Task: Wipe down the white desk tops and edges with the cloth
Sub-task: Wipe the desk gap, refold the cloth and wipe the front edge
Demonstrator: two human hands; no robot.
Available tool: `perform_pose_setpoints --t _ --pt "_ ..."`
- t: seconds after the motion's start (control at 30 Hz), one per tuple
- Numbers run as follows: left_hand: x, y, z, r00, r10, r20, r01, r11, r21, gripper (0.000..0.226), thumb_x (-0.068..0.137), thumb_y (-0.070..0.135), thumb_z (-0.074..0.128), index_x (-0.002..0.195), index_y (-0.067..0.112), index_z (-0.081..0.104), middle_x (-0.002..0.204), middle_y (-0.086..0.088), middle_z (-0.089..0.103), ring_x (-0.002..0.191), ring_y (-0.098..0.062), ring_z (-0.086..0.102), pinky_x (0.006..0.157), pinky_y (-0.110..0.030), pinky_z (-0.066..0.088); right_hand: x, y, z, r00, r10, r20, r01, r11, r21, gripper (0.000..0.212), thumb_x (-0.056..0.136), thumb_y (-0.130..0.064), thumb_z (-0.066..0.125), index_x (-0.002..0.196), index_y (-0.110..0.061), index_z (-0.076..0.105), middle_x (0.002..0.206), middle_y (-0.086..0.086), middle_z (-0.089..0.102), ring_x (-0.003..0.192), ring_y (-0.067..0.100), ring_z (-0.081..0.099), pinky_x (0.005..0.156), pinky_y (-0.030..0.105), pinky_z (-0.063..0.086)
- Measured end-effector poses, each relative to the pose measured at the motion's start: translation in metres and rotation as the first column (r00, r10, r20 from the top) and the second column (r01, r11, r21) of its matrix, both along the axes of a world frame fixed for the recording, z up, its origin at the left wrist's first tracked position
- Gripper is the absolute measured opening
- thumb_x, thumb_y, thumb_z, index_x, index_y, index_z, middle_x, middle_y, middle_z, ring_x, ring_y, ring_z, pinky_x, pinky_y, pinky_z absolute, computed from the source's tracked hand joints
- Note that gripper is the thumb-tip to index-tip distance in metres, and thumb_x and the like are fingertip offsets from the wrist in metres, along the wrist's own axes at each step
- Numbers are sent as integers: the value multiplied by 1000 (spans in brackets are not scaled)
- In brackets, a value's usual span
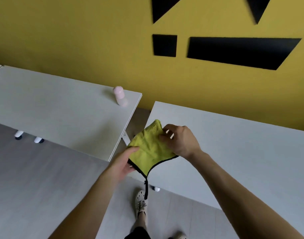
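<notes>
A yellow-green cloth [148, 149] with a black trim and a dangling black loop hangs in the air between two white desks. My left hand [124, 161] holds its lower left edge, thumb on top. My right hand [179, 140] pinches the cloth's upper right part with curled fingers. The cloth is above the left front corner of the right desk [234, 152]. The left desk [52, 114] lies to the left, across a narrow gap.
A pink bottle [119, 95] stands near the far right corner of the left desk. A yellow wall with black shapes [234, 52] runs behind both desks. My foot in a light shoe [140, 202] is on the grey floor below the cloth.
</notes>
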State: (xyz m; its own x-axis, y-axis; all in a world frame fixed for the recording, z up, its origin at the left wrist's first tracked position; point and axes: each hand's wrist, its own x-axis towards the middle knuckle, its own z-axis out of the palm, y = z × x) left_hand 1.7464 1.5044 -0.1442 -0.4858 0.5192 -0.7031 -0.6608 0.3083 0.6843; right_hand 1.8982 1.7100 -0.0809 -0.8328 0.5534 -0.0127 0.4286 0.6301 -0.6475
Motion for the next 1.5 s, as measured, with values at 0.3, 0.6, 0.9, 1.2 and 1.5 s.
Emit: perform_pose_setpoints --t 0.3,0.6,0.9,1.2,1.5 --pt "-97 14 -19 989 -116 -87 123 990 76 34 105 27 66 136 14 73 135 -20 74 129 -35 70 118 -58 50 -107 -48 -58 896 425 124 -422 905 -53 37 104 -15 55 133 -29 74 126 -2 76 106 26 71 94 40 58" --pt "-160 61 -69 979 17 -204 -61 975 -213 45 89 50 87 122 24 74 115 -3 80 107 -28 77 93 -48 65 -94 43 -198 920 -291 264 270 956 112 48 110 -41 54 154 -23 56 160 5 56 154 28 45 125 46 41" --pt "-189 169 -153 708 -362 -606 87 897 -433 36 104 40 69 122 20 47 112 -2 67 99 -30 64 86 -39 52 -77 74 -264 909 -302 288 227 937 267 72 111 -64 34 173 -32 21 183 -1 8 169 19 -6 134 62 2" --pt "-165 195 -166 776 -450 -442 376 892 -250 46 103 23 65 123 62 52 105 7 70 93 -10 68 75 -25 56 -79 72 -265 899 -359 249 280 911 302 72 107 -56 45 170 -23 35 181 5 20 169 24 7 133 65 10" --pt "-230 303 -187 583 -532 -614 419 845 -333 58 93 24 48 151 29 52 130 -3 62 95 -21 58 83 -49 56 -76 71 -270 910 -353 218 276 908 316 74 105 -55 43 170 -20 35 180 8 21 168 29 13 132 67 13"
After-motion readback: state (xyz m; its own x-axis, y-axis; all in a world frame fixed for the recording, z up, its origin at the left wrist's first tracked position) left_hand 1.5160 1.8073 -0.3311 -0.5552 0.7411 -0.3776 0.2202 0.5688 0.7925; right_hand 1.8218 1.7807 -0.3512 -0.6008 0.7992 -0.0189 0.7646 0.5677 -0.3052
